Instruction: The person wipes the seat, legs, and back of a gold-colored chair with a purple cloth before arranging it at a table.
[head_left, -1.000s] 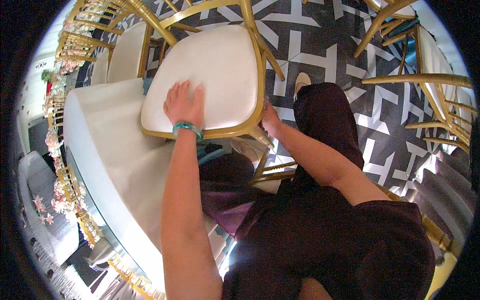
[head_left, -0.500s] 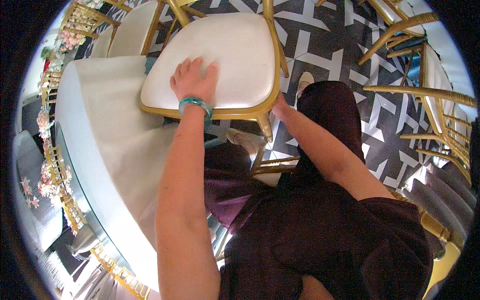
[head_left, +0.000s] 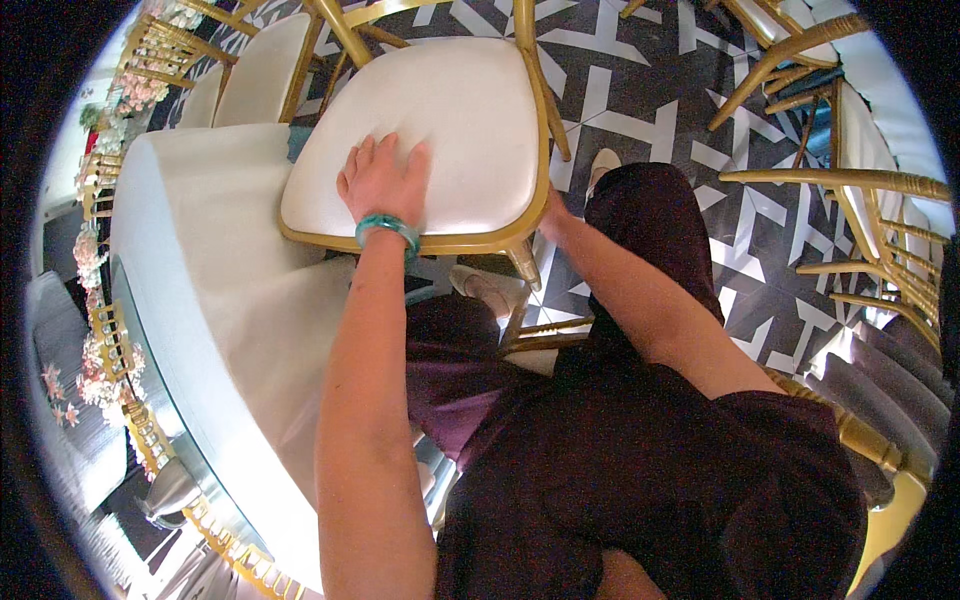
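A gold-framed chair (head_left: 425,243) with a white padded seat (head_left: 455,130) stands in front of me, beside a cloth-covered table. My left hand (head_left: 384,185) lies palm down on the cushion, fingers spread, a green bangle (head_left: 388,232) around its wrist. At the seat's right edge, near the front leg (head_left: 523,264), is my right hand (head_left: 550,215). Its fingers are hidden behind the seat frame, so I cannot see how they are bent.
The round table (head_left: 215,210) with a draped pale cloth lies on my left, with pink flowers (head_left: 98,365) beyond it. Other gold chairs stand at the far left (head_left: 262,75) and along the right (head_left: 860,180). My legs (head_left: 655,225) straddle the patterned floor (head_left: 640,115) near the chair.
The chair, the table and my left hand appear slightly lower in the picture, as the view has shifted a little. Both hands keep their places at the chair.
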